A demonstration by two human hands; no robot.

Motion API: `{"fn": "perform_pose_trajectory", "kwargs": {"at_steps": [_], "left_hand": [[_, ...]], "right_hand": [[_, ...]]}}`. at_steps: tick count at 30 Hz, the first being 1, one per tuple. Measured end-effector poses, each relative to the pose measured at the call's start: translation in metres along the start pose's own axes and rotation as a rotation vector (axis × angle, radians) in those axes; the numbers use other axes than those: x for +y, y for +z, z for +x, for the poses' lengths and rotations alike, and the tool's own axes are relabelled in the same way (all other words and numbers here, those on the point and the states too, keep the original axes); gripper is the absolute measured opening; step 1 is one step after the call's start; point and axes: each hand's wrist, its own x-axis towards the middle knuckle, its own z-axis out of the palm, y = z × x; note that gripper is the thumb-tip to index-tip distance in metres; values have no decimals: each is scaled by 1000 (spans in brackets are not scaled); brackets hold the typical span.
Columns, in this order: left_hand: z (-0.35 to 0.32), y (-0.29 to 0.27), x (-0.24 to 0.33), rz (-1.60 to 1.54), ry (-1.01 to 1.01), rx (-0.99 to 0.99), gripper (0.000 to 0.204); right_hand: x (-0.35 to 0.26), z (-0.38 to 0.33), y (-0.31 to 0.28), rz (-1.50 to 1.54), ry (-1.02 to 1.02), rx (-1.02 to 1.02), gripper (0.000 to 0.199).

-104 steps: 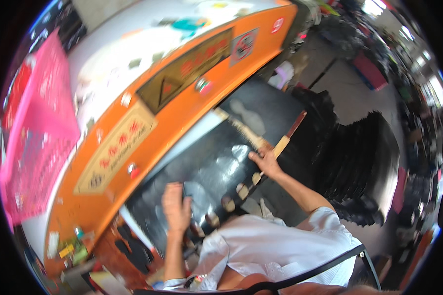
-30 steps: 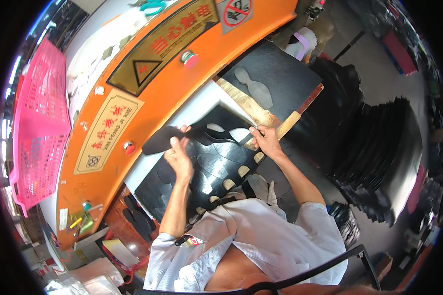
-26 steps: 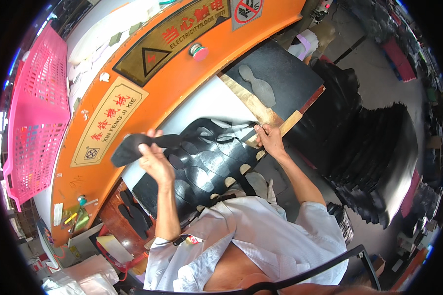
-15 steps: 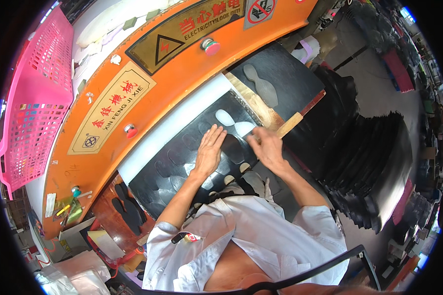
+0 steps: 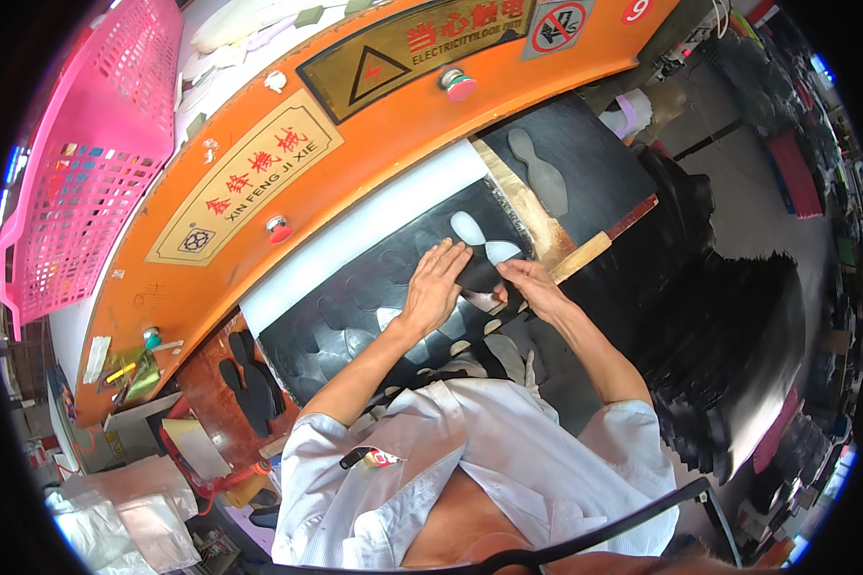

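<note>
Before me, the white bench (image 5: 374,230) carries a black sheet (image 5: 334,311) marked with rounded outlines. Past the wooden strip (image 5: 529,213) at its right end, a dark board (image 5: 596,168) bears a grey sole-shaped piece (image 5: 546,182), and on my left, dark sole-shaped pieces (image 5: 249,385) lie on a reddish-brown surface (image 5: 198,376).

— Where's the pink slotted plastic basket (image 5: 91,192)?
— Left, beyond the long orange metal beam (image 5: 393,125).
— And the flat black rectangular sheet (image 5: 355,292)?
— On the flat white board (image 5: 374,228), left of the layered black sheets (image 5: 734,355).
</note>
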Motion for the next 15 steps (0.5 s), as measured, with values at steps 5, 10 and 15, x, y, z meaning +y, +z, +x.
{"fn": "perform_pose_trajectory", "kwargs": {"at_steps": [5,10,15], "left_hand": [[7,-48,-5,-848,-647,457,49],[-24,-109,-8,-557,-324,706,50],[-42,-67,-10,50,86,183,59]], "right_hand": [[13,5,9,-294,-160,138,20],[7,-16,35,-962,-607,500,19],[9,-25,65,-945,-324,99,36]]}}
